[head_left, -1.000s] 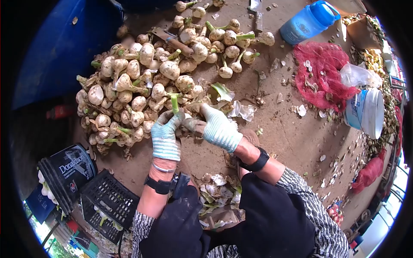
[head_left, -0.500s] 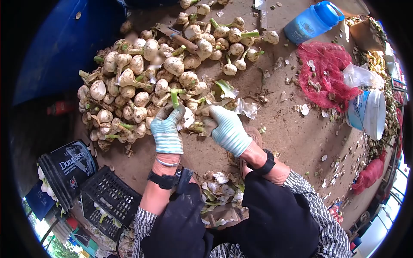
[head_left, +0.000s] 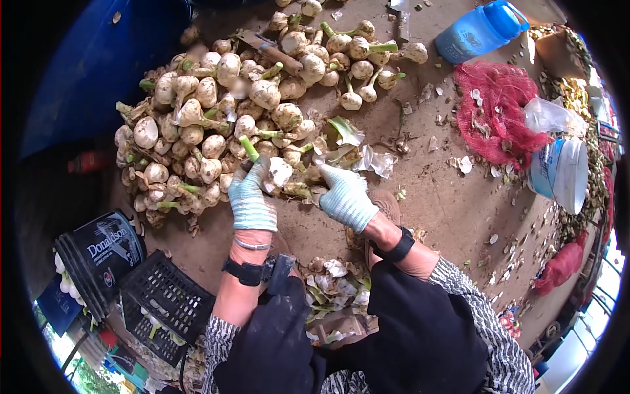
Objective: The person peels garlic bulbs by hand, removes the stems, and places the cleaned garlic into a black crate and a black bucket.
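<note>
My left hand (head_left: 252, 196), in a striped work glove with dark fingertips, grips a garlic bulb (head_left: 281, 172). The bulb's white surface faces right, and a cut green stem (head_left: 249, 148) stands up past my fingers. To the right, my gloved right hand (head_left: 346, 197) is apart from that bulb with its fingers curled in; whatever they hold is hidden. Both hands are at the near edge of a large heap of soil-stained garlic (head_left: 211, 146). Loose skins (head_left: 375, 162) and a green leaf piece (head_left: 346, 132) lie just beyond my right hand.
A wooden-handled blade (head_left: 279, 58) rests on the heap. Right of it are a blue bottle (head_left: 459, 41), red netting (head_left: 495, 108) and a tipped white bucket (head_left: 569, 174). A black bucket (head_left: 108, 246) and black crate (head_left: 167, 299) stand lower left. Peelings (head_left: 335, 285) lie between my legs.
The held bulb has turned; its stem now leans left and more white surface shows. My right hand has shifted slightly down, with its fingers drawn in. My left hand has moved little.
</note>
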A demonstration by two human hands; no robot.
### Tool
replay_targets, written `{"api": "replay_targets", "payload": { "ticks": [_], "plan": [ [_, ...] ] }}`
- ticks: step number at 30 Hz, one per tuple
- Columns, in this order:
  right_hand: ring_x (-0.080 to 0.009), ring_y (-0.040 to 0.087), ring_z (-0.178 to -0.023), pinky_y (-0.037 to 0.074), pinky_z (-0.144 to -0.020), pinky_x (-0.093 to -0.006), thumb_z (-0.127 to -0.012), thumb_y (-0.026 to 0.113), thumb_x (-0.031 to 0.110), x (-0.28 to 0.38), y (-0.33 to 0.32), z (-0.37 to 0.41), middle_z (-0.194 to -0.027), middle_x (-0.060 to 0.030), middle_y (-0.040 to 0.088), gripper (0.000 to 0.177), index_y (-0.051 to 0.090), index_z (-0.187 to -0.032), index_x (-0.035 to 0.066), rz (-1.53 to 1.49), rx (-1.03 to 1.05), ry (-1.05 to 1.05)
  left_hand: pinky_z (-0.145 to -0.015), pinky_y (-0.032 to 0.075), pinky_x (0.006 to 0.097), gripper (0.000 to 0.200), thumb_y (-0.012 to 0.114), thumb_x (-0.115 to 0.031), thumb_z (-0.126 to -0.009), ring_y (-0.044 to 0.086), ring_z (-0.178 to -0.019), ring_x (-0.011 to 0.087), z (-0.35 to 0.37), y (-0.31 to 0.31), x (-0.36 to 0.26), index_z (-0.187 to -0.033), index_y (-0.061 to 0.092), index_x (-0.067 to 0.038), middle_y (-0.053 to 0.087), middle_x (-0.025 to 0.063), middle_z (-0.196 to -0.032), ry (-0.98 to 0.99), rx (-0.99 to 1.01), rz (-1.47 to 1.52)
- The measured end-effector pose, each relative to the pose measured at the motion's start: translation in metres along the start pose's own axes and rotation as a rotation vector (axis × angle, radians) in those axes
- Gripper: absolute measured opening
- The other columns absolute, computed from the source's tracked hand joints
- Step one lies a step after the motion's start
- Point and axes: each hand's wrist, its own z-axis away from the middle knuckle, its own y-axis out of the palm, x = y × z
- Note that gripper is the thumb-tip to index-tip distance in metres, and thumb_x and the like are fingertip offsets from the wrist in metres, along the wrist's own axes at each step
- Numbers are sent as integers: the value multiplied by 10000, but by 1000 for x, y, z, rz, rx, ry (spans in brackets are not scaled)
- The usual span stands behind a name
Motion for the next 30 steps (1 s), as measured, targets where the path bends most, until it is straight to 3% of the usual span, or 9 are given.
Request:
{"api": "replay_targets", "payload": {
  "ticks": [2, 4, 5, 9, 14, 20, 21, 25, 30],
  "plan": [
    [-255, 616, -653, 470, -585, -317, -738, 656, 198, 0, 10, -6, -706, -143, 621, 211, 613, -858, 30, -247, -6, -72, -499, 411, 214, 173, 639, -93, -802, 525, -585, 109, 2, 3, 0, -940, 565, -19, 588, 36, -755, 52, 22, -80],
    [-141, 551, -507, 432, -479, -268, -759, 667, 232, 25, 3, -10, -577, -63, 573, 226, 615, -810, 18, -472, 306, 316, -485, 405, 199, 166, 663, -75, -772, 493, -554, 74, 15, 15, -3, -906, 583, -19, 561, 4, -700, 295, 24, -351],
    [-72, 485, -454, 385, -417, -228, -774, 658, 223, 28, 7, -9, -535, -7, 528, 209, 619, -779, 17, -686, 253, 359, -458, 377, 188, 180, 662, -78, -772, 465, -531, 63, 19, 18, -3, -920, 583, -12, 554, -5, -694, 322, 19, -327],
    [-88, 490, -460, 397, -426, -233, -790, 594, 166, 20, 1, -13, -561, -6, 541, 157, 612, -790, 9, -606, 149, 258, -416, 331, 160, 180, 649, -61, -773, 444, -508, 32, 13, 7, -10, -931, 586, -3, 563, -5, -696, 152, 123, 4],
    [-79, 493, -673, 431, -586, -234, -800, 606, 213, 3, -1, -15, -782, -51, 592, 291, 547, -989, -1, -547, 23, 89, -429, 340, 162, 173, 648, -31, -758, 454, -501, 42, 18, 5, -14, -921, 592, -11, 579, 6, -712, 185, 140, -206],
    [-229, 602, -745, 475, -669, -356, -779, 628, 331, 46, -5, -14, -846, -161, 619, 433, 538, -986, -38, -418, 60, 146, -629, 431, 182, 148, 606, -72, -796, 538, -735, 84, 17, 9, -12, -927, 591, -7, 589, 38, -847, -96, 175, 103],
    [-270, 609, -758, 477, -676, -362, -761, 643, 349, 43, -10, -18, -794, -190, 601, 430, 558, -949, -28, -48, 40, 64, -671, 440, 212, 171, 592, -111, -819, 541, -734, 90, 17, 14, -12, -952, 586, -4, 585, 45, -864, -61, 215, 61],
    [-198, 586, -536, 459, -481, -307, -791, 608, 296, 30, -13, -19, -652, -147, 563, 308, 562, -858, -2, -208, 82, -109, -680, 463, 229, 201, 568, -115, -844, 555, -786, 119, 16, 17, -17, -1000, 582, 10, 586, 60, -904, -56, 291, -170],
    [-95, 557, -698, 467, -625, -265, -820, 579, 113, 25, -21, -20, -722, -31, 582, 181, 590, -950, -13, -293, 262, 74, -696, 479, 261, 205, 541, -120, -868, 569, -804, 146, 10, 7, -12, -1023, 567, 11, 588, 76, -901, -75, 167, 39]
  ]
}}
